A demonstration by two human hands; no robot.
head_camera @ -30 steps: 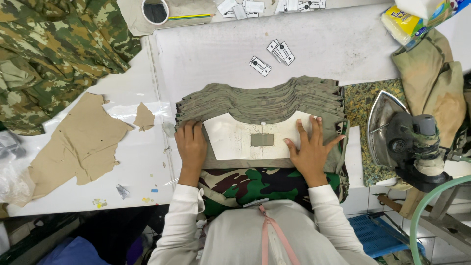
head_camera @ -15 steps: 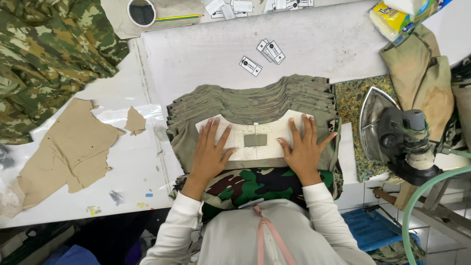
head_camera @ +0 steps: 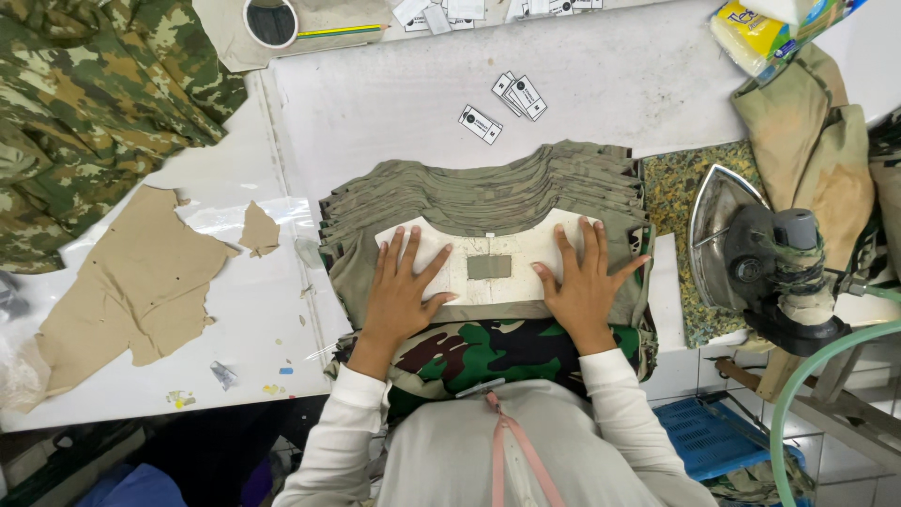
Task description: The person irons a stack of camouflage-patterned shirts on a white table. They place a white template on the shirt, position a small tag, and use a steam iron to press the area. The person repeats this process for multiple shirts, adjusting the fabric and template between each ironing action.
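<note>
A stack of olive-green shirts (head_camera: 488,192) lies on the white table (head_camera: 610,75), necklines fanned toward the far side. A white template (head_camera: 488,239) with a small grey rectangular opening (head_camera: 489,267) lies across the top shirt. My left hand (head_camera: 402,293) presses flat on the template's left part, fingers spread. My right hand (head_camera: 584,286) presses flat on its right part, fingers spread. Neither hand holds anything. Camouflage cloth (head_camera: 488,349) lies under my wrists at the near table edge.
Small white labels (head_camera: 507,101) lie beyond the stack. An iron (head_camera: 751,258) rests on a mottled pad (head_camera: 680,202) at the right, with a green hose (head_camera: 807,394). Brown paper scraps (head_camera: 131,282) and a camouflage fabric pile (head_camera: 84,103) lie left. A tape roll (head_camera: 270,21) sits far left.
My left hand has slid from the template's left edge inward onto the template. My right hand stays flat on the right part. The view has shifted slightly.
</note>
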